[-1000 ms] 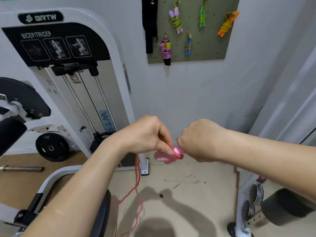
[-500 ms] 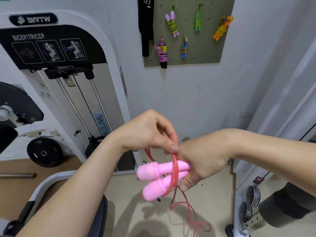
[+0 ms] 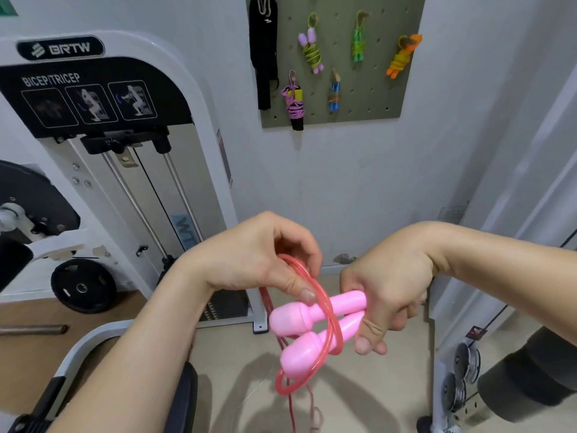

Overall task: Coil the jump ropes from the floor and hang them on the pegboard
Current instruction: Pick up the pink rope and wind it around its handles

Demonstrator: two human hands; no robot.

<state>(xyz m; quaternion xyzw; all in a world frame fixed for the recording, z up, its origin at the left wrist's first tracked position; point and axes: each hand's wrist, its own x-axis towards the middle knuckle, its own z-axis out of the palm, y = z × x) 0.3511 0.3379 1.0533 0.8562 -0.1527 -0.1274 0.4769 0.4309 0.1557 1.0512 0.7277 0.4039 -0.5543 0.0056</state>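
Note:
My right hand [image 3: 387, 285] grips the two pink handles [image 3: 299, 332] of a jump rope, held side by side and pointing down-left. My left hand [image 3: 262, 260] pinches the red-pink cord [image 3: 331, 310], which loops around both handles in a couple of turns. The rest of the cord hangs down toward the floor below the handles. High on the wall ahead hangs the olive green pegboard [image 3: 374, 98], with several coiled ropes on it: a green and lilac one [image 3: 312, 51], a green one [image 3: 358, 42], an orange one [image 3: 402, 54], a purple one [image 3: 295, 101] and a blue one [image 3: 334, 93].
A white bicep/tricep weight machine [image 3: 103, 151] fills the left side, with a black weight plate [image 3: 82, 284] leaning at its base. A black strap [image 3: 265, 51] hangs left of the pegboard. Another machine with small plates [image 3: 462, 379] stands at the right. A padded seat edge [image 3: 181, 398] is below my left arm.
The handles have come into full view, held in my right hand. My left hand has brought the cord around them, forming loops. The camera has shifted slightly right.

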